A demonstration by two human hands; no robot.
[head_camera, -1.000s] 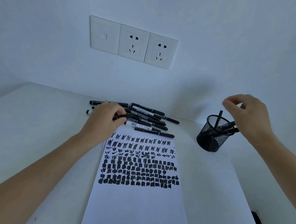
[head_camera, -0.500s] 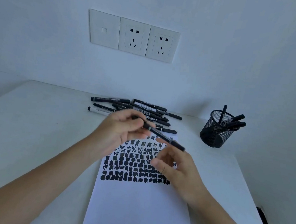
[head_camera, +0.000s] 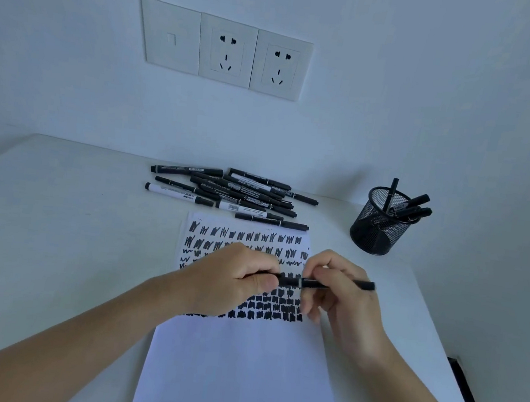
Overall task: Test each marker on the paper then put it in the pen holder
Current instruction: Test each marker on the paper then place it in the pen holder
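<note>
Marker point(head_camera: 310, 282), slim and of smooth black plastic, lies level above the paper point(head_camera: 238, 378), its long axis left to right and its thin end pointing right. The left hand point(head_camera: 232, 279) curls around its left end; the right hand point(head_camera: 342, 294) pinches the barrel. Black scribbled patches fill the white sheet's upper half. Behind it, on the matte white desk point(head_camera: 58, 228), loose markers point(head_camera: 235, 194) lie heaped, label print too small to read. The round wire-mesh pen holder point(head_camera: 382, 226) holds several more.

A white table point(head_camera: 58, 228) carries the scribbled paper point(head_camera: 237, 361), a marker pile point(head_camera: 235, 194) and a mesh pen holder point(head_camera: 378, 226).
</note>
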